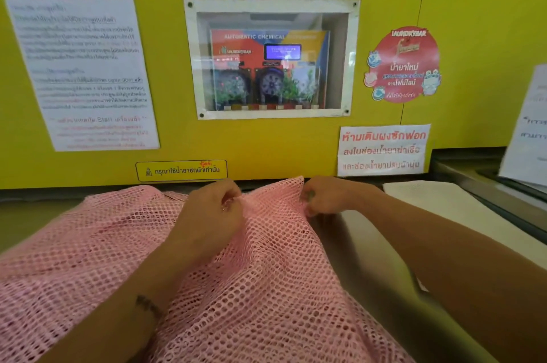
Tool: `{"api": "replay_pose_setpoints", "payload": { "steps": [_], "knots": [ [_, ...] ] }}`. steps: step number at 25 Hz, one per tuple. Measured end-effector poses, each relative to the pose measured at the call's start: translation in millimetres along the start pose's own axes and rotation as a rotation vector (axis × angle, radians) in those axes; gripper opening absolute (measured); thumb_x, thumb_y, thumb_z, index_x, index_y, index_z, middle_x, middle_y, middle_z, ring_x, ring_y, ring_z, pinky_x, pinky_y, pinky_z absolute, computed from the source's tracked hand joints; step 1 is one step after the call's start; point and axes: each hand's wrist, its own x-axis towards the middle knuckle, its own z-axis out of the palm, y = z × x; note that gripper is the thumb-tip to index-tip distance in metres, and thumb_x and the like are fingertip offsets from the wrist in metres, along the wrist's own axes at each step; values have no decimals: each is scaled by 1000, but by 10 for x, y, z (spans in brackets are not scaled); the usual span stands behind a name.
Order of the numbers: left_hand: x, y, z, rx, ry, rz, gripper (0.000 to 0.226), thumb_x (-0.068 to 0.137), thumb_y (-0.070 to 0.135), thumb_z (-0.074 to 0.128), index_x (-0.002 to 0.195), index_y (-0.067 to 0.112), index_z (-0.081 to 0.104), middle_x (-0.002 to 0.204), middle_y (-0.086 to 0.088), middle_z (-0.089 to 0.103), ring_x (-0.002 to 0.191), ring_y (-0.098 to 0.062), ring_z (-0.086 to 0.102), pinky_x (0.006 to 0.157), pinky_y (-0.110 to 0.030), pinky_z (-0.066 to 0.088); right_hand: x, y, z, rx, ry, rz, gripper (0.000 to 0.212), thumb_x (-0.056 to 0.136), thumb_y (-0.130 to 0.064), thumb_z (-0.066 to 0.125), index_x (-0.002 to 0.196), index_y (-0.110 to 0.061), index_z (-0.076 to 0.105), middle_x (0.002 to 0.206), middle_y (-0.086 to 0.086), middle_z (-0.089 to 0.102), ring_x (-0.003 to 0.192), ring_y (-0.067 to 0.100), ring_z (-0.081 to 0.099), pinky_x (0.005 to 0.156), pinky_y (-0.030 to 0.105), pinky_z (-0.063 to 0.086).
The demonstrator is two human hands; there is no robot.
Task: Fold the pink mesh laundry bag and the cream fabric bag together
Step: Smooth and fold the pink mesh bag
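Two hands worked the far edge of the pink mesh bag [260, 273], which lay spread across the counter [370, 259] and draped toward the person. The left hand [213, 208] was pinched shut on a bunch of mesh near the middle of that edge, and the right hand [322, 195] gripped the raised corner just beside it, close to the yellow wall [266, 143]. The cream bag [438, 199] lay flat on the counter to the right, apart from the mesh and not yet joined with it.

The step in hand looked like straightening the top edge. To do it well, the hands would likely need to move apart along the edge, pull it taut and lay it flat without puckers, since open mesh snags and bunches easily. Squaring it first should make adding the cream bag and folding both far tidier.
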Motion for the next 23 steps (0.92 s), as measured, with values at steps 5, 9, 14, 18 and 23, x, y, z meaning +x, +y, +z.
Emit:
{"api": "replay_pose_setpoints", "payload": {
  "steps": [5, 9, 14, 18, 23],
  "knots": [
    [-39, 127, -12, -183, -27, 90, 16, 99, 16, 46, 88, 25, 54, 71, 2, 61, 66, -15, 55, 64, -35, 44, 119, 251, -79, -195, 335, 109, 9, 84, -26, 61, 86, -21, 53, 83, -1, 58, 79, 22, 58, 67, 34, 47],
    [-131, 127, 70, -181, -430, 80, 10, 95, 23, 56, 93, 28, 65, 82, 16, 68, 79, -2, 62, 78, -32, 50, -10, 388, -196, -411, 246, 264, 13, 84, -21, 58, 94, -18, 52, 84, 2, 53, 79, 21, 56, 69, 35, 45],
    [-164, 176, 130, 31, -586, 67, 32, 88, 43, 62, 119, 41, 55, 129, 17, 56, 118, -5, 51, 106, -38, 41, -24, 398, -293, -176, 262, 250, 22, 85, -19, 54, 97, -3, 62, 97, 15, 64, 78, 24, 57, 67, 35, 46],
    [-184, 200, 147, 120, -638, 57, 58, 87, 43, 64, 140, 41, 40, 152, 14, 37, 137, -9, 35, 115, -34, 28, -135, 246, -277, -238, -1, 264, 14, 90, -16, 52, 89, -8, 62, 86, 9, 62, 64, 17, 52, 57, 27, 43],
    [-187, 194, 171, 172, -653, 143, 61, 88, 41, 63, 144, 38, 39, 154, 16, 35, 140, -6, 31, 118, -34, 23, -55, 79, -313, -38, 141, 176, 25, 93, -24, 47, 93, -6, 64, 84, 8, 60, 75, 23, 56, 64, 30, 44]
  ]
}}
